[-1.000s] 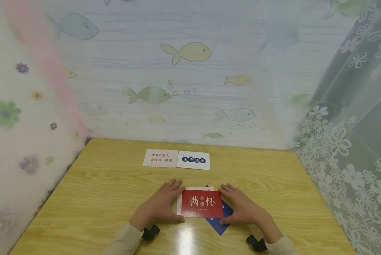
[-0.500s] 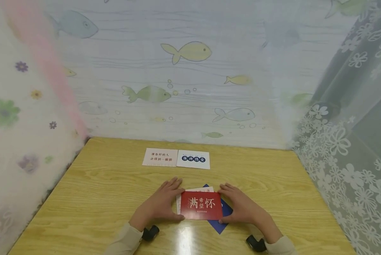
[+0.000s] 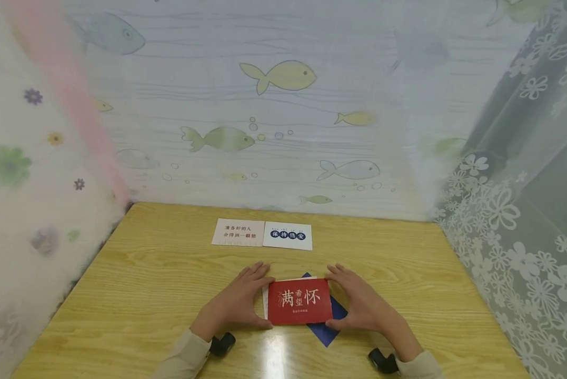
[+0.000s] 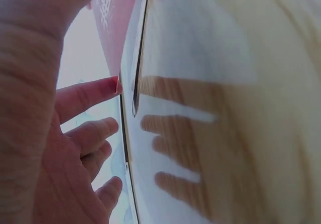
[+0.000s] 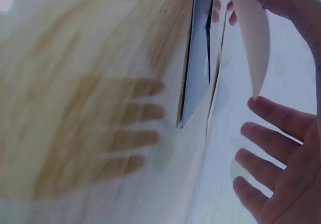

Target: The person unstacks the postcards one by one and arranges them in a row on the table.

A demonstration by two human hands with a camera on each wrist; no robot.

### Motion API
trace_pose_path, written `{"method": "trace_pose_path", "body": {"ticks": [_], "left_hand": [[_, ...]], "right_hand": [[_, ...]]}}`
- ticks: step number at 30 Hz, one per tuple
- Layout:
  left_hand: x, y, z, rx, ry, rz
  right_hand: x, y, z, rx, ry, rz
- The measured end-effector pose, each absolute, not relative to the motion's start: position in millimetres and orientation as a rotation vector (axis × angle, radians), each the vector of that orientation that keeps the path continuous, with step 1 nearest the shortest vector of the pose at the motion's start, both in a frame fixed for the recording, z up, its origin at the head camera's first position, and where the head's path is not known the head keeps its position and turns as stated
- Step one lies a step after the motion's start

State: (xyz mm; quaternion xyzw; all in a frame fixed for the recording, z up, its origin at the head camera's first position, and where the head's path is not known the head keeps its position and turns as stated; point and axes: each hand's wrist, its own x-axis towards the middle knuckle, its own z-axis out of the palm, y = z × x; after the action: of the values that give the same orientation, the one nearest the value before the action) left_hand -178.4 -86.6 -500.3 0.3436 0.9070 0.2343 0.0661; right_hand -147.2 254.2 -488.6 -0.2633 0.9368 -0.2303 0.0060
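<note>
A red postcard (image 3: 298,302) with white Chinese characters is held between both hands above the table. My left hand (image 3: 239,301) grips its left side, thumb at the near corner and index finger at the far one. On the right side my right hand (image 3: 365,305) holds the corners the same way. In the right wrist view the card's pale underside (image 5: 255,38) looks bowed, apart from the cards below. Under it lie a white card (image 3: 265,300), mostly covered, and a blue card (image 3: 326,335) turned at an angle. The left wrist view shows the red card (image 4: 114,23) against the index fingertip.
Two cards lie side by side farther back: a pale pink one (image 3: 238,232) and a white one (image 3: 288,236) with blue circles. The wooden table (image 3: 146,273) meets a fish-print curtain (image 3: 283,116) at the back. Black wrist devices (image 3: 222,345) sit on both wrists.
The red postcard dipped toward me, then its far edge shifted back, covering more of the white card beneath. Both hands stay nearly in place.
</note>
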Motion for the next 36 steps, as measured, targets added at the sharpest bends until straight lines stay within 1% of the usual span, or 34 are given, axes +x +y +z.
{"method": "trace_pose_path", "body": {"ticks": [11,17,27,36], "left_hand": [[-177.9,-87.8,-501.3,1.067,2.779,0.728],[-178.9,-87.5,-500.0,1.129,2.807,0.769],[-180.4,-87.3,-497.9,1.31,2.964,0.704],[-181.8,-86.3,-495.3,1.329,2.968,0.726]], "right_hand": [[-142.0,252.4,-481.4,-0.884,3.075,-0.687],[-141.3,254.5,-480.0,-0.896,3.106,-0.67],[-140.5,259.3,-481.0,-0.958,3.192,-0.637],[-140.3,261.0,-479.6,-0.962,3.204,-0.617]]}}
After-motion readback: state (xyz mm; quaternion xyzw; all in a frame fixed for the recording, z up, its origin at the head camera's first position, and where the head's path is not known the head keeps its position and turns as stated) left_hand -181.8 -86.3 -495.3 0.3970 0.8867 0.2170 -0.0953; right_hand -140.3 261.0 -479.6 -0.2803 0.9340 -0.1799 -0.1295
